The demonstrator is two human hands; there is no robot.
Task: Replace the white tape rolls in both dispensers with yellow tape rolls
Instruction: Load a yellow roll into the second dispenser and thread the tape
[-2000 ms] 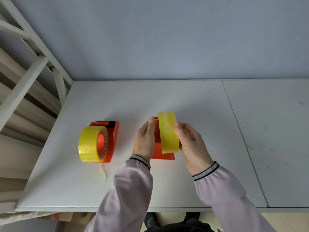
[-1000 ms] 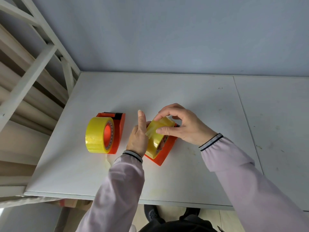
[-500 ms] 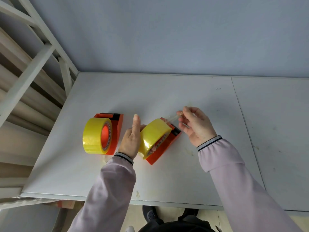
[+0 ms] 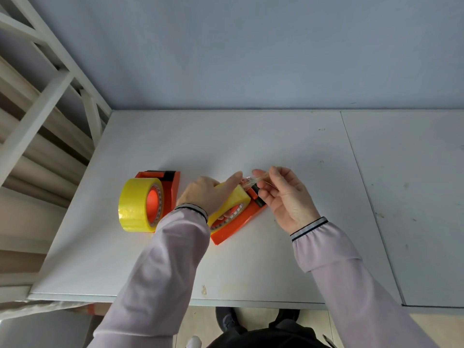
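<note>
A flat white table top [image 4: 251,146] bore everything, its bare surface giving a firm base against which the work could be steadied. On its left side a red plastic tape dispenser [image 4: 173,187] was stood well apart from the hands, a broad yellow tape roll [image 4: 136,204] already seated on its hub, so that half of the task could be judged done. Nearer the middle a second red plastic dispenser [image 4: 236,224] was laid at an angle, its black cutter end turned toward the right hand [image 4: 286,197], presumably so that the tape could be drawn straight to it. The second yellow tape roll [image 4: 237,197] was mounted on this dispenser and was pressed down by the left hand [image 4: 206,194], closed over its top, apparently to keep roll and dispenser from shifting. A thin, glossy free end of tape [image 4: 253,180] was pinched between the right thumb and fingertips just above the cutter. No white roll was seen.
</note>
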